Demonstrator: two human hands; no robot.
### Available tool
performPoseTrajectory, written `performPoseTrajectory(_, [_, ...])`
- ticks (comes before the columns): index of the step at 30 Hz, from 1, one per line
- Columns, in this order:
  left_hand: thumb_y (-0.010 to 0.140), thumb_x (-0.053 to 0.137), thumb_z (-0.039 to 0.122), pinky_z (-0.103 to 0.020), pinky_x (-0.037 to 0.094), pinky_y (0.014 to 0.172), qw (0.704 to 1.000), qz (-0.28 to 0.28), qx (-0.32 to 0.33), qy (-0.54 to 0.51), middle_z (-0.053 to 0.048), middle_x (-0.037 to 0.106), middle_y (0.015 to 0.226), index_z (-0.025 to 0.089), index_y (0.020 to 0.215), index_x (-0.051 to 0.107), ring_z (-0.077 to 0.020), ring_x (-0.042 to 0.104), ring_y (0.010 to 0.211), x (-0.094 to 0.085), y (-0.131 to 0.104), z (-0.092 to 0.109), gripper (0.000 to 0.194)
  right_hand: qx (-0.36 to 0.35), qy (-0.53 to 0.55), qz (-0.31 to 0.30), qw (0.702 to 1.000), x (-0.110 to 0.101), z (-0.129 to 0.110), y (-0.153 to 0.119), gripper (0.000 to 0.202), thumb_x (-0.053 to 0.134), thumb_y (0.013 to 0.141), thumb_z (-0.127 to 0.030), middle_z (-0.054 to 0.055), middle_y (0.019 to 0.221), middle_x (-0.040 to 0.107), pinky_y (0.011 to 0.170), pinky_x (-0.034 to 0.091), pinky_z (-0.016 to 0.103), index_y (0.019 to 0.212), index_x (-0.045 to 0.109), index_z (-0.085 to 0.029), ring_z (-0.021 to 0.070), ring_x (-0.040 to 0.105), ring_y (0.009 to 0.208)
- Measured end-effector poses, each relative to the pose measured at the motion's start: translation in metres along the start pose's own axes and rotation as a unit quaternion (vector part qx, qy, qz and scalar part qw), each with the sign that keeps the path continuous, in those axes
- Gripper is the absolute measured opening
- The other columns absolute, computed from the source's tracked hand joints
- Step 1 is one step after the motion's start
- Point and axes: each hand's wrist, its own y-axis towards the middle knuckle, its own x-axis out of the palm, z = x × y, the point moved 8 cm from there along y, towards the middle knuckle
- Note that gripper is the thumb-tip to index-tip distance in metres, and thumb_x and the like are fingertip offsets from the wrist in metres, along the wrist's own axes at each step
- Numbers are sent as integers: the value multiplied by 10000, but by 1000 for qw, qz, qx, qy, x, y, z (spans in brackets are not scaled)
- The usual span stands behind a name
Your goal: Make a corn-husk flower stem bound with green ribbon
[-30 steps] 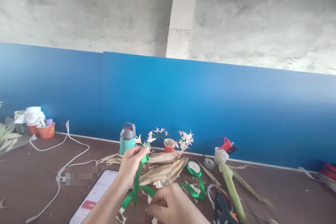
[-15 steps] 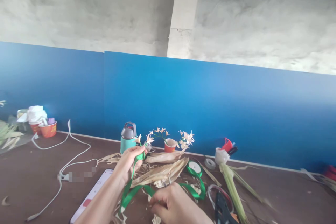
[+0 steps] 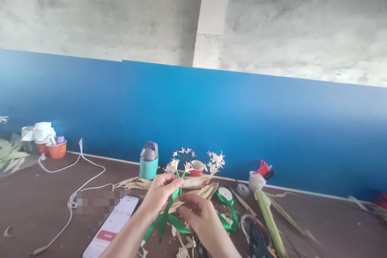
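My left hand is closed in a pinch around the thin green stems of small cream flowers, holding them upright. From its fingers a green ribbon hangs in loops toward the table. Just right of and below it, my right hand has its fingers curled close to the lower stems; whatever lies between its fingertips is hidden. The ribbon spool stands beyond the right hand, with ribbon trailing off it. Dry corn husks lie behind both hands, and husk scraps are scattered below.
Left of my forearm lies a phone showing a timer. A teal bottle, an orange paper cup and more flowers stand at the back. To the right are a tape roll, a black tool and a husk bundle.
My left hand has moved right with the flowers and ribbon, uncovering more of the phone. My right hand has risen from near the table to beside the stems.
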Motion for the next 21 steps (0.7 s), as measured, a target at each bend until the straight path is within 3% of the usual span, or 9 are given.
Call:
performPoseTrajectory(3, [661, 689, 481, -229, 225, 490, 1000, -16, 10, 14, 38, 430, 486, 131, 603, 667, -95, 338, 489, 7, -3, 0, 356, 18, 38, -18, 999, 6, -2, 0, 307, 623, 743, -407, 44, 591, 654, 366, 272, 195, 733, 695, -108, 57, 398, 357])
performPoseTrajectory(6, [669, 679, 493, -229, 224, 482, 999, -35, 10, 17, 43, 396, 493, 140, 585, 645, -96, 321, 488, 12, -5, -1, 364, 0, 61, -18, 998, 6, -7, 0, 358, 644, 725, -457, 33, 550, 631, 372, 288, 187, 655, 672, -107, 66, 433, 376])
performPoseTrajectory(12, [698, 651, 481, -225, 264, 495, 997, -45, 18, 56, 37, 412, 524, 156, 580, 612, -107, 344, 509, 12, -8, 6, 348, 7, 84, 0, 996, 2, -3, 1, 433, 668, 671, -548, 21, 519, 610, 392, 328, 189, 653, 654, -115, 87, 473, 399])
performPoseTrajectory(21, [697, 678, 393, -212, 226, 461, 996, -41, 31, 76, 57, 398, 518, 162, 720, 679, -91, 299, 490, 12, -12, 17, 232, -4, 93, 10, 996, 0, -4, 1, 392, 661, 692, -512, 24, 543, 608, 433, 389, 202, 679, 635, -121, 114, 533, 449])
